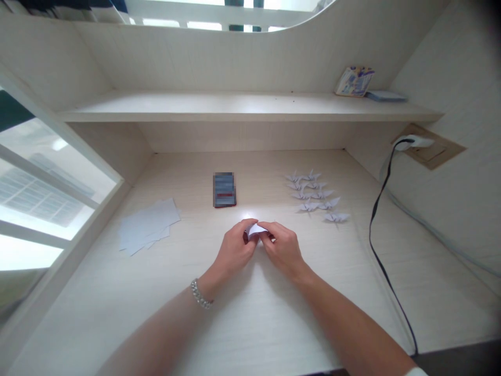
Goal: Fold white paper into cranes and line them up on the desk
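Observation:
Between my two hands is a small folded piece of white paper (256,228), held just above the desk near the middle. My left hand (239,243), with a chain bracelet on its wrist, pinches the paper's left side. Its right side is gripped between the thumb and fingers of my right hand (282,244). The fingers hide much of the folds. Several folded white paper cranes (311,193) stand in rows on the desk to the right. On the left lies a loose stack of white paper sheets (148,224).
Beyond my hands lies a phone (224,189) with a blurred screen. A black cable (374,245) runs from a white plug (415,142) at the right wall down across the desk. Above the desk's back, a shelf (250,104) carries a small patterned box (355,81).

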The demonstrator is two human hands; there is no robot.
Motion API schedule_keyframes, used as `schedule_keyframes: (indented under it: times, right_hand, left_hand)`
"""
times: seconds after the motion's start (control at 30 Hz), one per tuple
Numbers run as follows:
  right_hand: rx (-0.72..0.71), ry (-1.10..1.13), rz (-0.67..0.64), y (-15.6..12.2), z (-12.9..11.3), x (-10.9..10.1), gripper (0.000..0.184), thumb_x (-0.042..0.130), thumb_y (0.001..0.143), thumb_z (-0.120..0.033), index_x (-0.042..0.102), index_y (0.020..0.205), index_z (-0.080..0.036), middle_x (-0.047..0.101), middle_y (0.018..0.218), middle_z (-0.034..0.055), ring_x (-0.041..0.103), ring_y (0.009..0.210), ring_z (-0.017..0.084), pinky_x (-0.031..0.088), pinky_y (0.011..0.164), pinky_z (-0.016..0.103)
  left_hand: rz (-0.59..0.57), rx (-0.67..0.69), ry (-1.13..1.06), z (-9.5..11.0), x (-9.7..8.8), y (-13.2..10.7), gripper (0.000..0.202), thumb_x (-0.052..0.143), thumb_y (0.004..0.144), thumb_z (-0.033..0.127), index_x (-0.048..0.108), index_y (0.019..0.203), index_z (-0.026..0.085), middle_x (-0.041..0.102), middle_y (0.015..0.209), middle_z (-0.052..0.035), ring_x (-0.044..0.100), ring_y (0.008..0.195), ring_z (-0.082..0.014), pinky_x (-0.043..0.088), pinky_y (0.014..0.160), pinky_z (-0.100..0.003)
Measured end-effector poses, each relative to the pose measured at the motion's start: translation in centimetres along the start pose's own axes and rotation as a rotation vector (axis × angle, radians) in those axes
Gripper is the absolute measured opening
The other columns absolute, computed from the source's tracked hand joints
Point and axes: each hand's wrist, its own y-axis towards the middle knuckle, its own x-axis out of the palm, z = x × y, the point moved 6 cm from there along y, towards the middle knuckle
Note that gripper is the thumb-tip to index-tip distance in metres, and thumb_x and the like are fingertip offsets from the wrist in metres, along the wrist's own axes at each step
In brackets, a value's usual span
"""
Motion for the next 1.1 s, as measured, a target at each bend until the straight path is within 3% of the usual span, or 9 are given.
schedule_keyframes:
  times: [0.2,0.4,0.63,0.8,1.1]
  right_hand:
    - [0.193,0.363,-0.048,0.2,0.8,0.4,0.020,0.059,0.077,-0.029,0.068,0.091,-0.018,0.068,0.087,0.0064,0.063,0.075,0.017,0.051,0.068,0.029]
    - [0.441,0.756,-0.096,0.2,2.7,1.4,0.030,0.061,0.074,-0.041,0.067,0.089,-0.016,0.068,0.079,0.0061,0.063,0.065,0.016,0.053,0.059,0.029]
    - [0.468,0.785,-0.152,0.0,3.4,2.1,0.026,0.066,0.071,-0.036,0.067,0.088,-0.017,0.065,0.067,0.0014,0.060,0.058,0.012,0.050,0.056,0.025]
    - [0.489,0.765,-0.198,0.0,3.4,2.2,0.027,0.065,0.071,-0.036,0.070,0.089,-0.016,0.066,0.070,0.0027,0.059,0.058,0.012,0.048,0.055,0.024]
    - [0.480,0.731,-0.225,0.0,3.4,2.1,0.031,0.067,0.068,-0.038,0.071,0.090,-0.017,0.067,0.070,0.0032,0.058,0.059,0.012,0.049,0.056,0.026]
  left_hand:
    - [0.073,-0.098,-0.165,-1.1,-0.6,0.5,0.023,0.058,0.074,0.025,0.063,0.095,0.018,0.066,0.092,-0.0037,0.059,0.078,-0.0149,0.045,0.071,-0.025]
    - [0.037,-0.281,-0.401,-2.3,-0.2,0.7,0.041,0.061,0.071,0.045,0.065,0.095,0.012,0.066,0.081,-0.0073,0.058,0.065,-0.0149,0.044,0.056,-0.023]
    - [-0.001,-0.319,-0.412,-2.4,0.1,0.6,0.046,0.063,0.069,0.047,0.065,0.097,0.011,0.065,0.078,-0.0075,0.057,0.065,-0.0149,0.043,0.054,-0.023]
    - [-0.020,-0.334,-0.449,-2.2,0.2,0.6,0.048,0.065,0.066,0.049,0.065,0.096,0.011,0.066,0.080,-0.0081,0.058,0.067,-0.0158,0.044,0.057,-0.024]
    - [-0.069,-0.251,-0.432,-1.8,0.4,0.6,0.043,0.062,0.071,0.047,0.065,0.095,0.011,0.067,0.087,-0.0098,0.060,0.075,-0.0180,0.046,0.063,-0.025]
